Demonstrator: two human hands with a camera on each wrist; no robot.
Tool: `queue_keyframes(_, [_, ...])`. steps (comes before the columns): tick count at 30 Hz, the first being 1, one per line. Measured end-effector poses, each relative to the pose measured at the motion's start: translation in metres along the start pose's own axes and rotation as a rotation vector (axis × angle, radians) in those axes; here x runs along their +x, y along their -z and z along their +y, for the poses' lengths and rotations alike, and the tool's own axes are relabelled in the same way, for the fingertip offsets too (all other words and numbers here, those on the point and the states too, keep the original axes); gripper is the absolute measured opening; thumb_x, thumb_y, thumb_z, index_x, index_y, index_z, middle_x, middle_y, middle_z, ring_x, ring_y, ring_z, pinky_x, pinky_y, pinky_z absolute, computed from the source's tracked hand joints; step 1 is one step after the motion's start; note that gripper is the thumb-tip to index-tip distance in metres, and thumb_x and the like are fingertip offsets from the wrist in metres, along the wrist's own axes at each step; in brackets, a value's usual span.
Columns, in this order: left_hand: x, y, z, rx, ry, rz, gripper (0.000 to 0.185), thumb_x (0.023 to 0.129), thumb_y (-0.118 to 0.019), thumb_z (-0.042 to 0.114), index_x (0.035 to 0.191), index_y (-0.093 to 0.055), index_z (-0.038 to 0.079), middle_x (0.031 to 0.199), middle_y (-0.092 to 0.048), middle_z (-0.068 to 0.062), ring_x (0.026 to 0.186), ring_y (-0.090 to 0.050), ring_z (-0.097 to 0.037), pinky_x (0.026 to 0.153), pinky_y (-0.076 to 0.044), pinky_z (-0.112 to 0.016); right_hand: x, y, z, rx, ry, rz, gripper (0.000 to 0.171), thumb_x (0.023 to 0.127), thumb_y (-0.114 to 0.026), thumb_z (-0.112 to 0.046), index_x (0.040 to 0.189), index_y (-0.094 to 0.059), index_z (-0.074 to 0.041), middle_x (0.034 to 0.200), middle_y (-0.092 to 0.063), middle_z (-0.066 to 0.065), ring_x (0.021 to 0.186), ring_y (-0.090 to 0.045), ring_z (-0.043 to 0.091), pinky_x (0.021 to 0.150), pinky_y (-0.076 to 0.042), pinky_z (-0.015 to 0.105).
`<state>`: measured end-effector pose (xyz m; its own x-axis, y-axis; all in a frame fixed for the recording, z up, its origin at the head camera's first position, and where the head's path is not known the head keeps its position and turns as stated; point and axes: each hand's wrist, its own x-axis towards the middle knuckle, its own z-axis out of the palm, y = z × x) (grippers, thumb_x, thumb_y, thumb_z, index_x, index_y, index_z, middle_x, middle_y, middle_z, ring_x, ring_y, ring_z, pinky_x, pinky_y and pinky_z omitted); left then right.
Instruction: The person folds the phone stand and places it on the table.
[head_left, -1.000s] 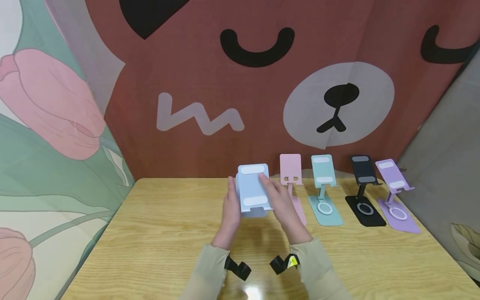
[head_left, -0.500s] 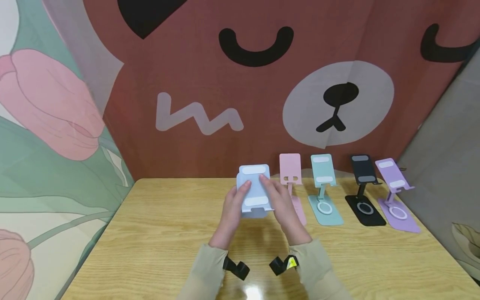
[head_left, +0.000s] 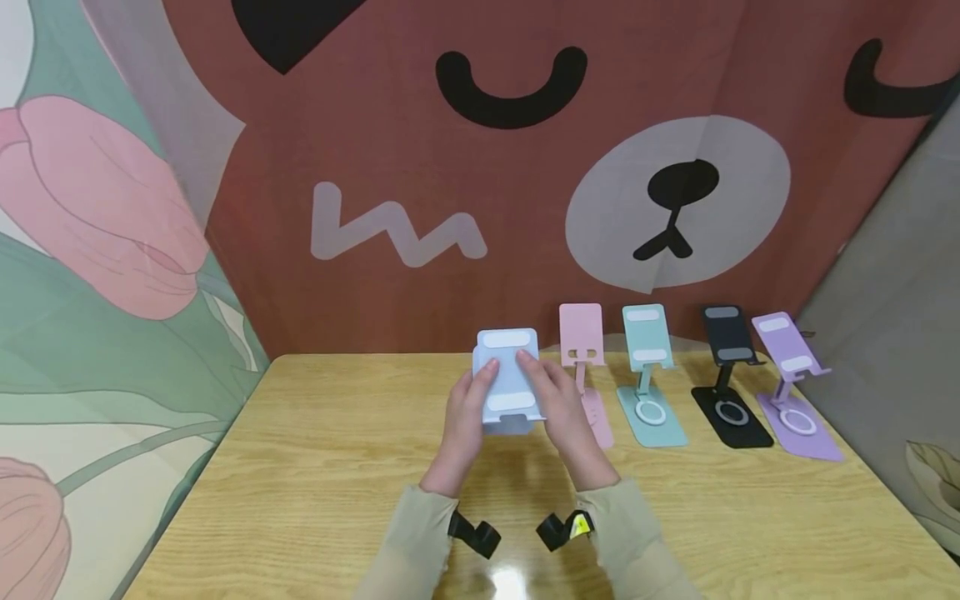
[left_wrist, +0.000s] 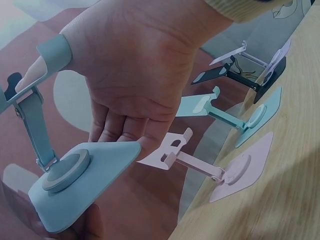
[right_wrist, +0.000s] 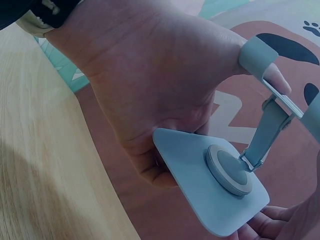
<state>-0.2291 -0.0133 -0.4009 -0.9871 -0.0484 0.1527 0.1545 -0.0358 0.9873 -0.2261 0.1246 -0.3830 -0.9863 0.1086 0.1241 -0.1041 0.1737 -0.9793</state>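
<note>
Both hands hold a light blue phone stand (head_left: pixel 508 379) above the wooden surface (head_left: pixel 315 467), just left of the pink stand (head_left: pixel 582 350) that begins a row along the far edge. The light blue phone stand has a rounded rectangular plate bearing two pale pads, a flat base with a raised round disc, and a hinged strut joining them.

The left hand (head_left: pixel 463 417) has its grip closed round the plate's left edge, thumb on the front face. The right hand (head_left: pixel 564 408) closes its grip on the right edge, thumb lying across the plate between the pads.

The head view shows only the plate's front. The left wrist view shows the underside: the base (left_wrist: pixel 82 187) with its disc and strut, fingers curled behind it, and beyond the pink stand the teal stand (left_wrist: pixel 235 112) and black stand (left_wrist: pixel 240 75) seen side-on. The right wrist view shows the base (right_wrist: pixel 212 185) from the other side, its corner resting in the palm, thumb at the plate's top edge.

Right of the pink stand in the head view stand the teal stand (head_left: pixel 647 367), black stand (head_left: pixel 727 375) and purple stand (head_left: pixel 787 379).
</note>
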Motion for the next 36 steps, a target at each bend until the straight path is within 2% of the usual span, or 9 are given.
queue_keyframes(13, [-0.0008, 0.0002, -0.0044, 0.006, -0.003, -0.009, 0.055, 0.100, -0.053, 0.049, 0.120, -0.064, 0.000, 0.095, -0.068, -0.011, 0.084, -0.062, -0.020, 0.076, -0.050, -0.035, -0.0011, -0.0018, 0.0029, -0.020, -0.018, 0.014, 0.062, 0.099, -0.055, -0.057, 0.119, -0.065, 0.001, 0.099, -0.067, 0.016, 0.088, -0.064, 0.028, 0.077, -0.052, 0.037])
queue_keyframes(21, [-0.0015, 0.0003, -0.0064, 0.007, 0.001, 0.004, 0.053, 0.100, -0.054, 0.048, 0.117, -0.064, -0.001, 0.094, -0.068, -0.011, 0.083, -0.062, -0.020, 0.075, -0.050, -0.034, -0.0023, -0.0039, 0.0040, -0.014, -0.041, 0.022, 0.059, 0.100, -0.057, -0.053, 0.118, -0.065, 0.003, 0.098, -0.068, 0.016, 0.086, -0.063, 0.026, 0.078, -0.051, 0.035])
queue_keyframes(36, [-0.0020, -0.0007, -0.0065, 0.009, -0.007, 0.056, 0.050, 0.098, -0.057, 0.045, 0.111, -0.066, -0.003, 0.089, -0.068, -0.010, 0.078, -0.060, -0.017, 0.071, -0.049, -0.032, -0.0030, -0.0061, 0.0069, -0.004, -0.023, 0.035, 0.051, 0.101, -0.059, -0.048, 0.111, -0.065, 0.001, 0.092, -0.067, 0.011, 0.080, -0.061, 0.021, 0.072, -0.050, 0.032])
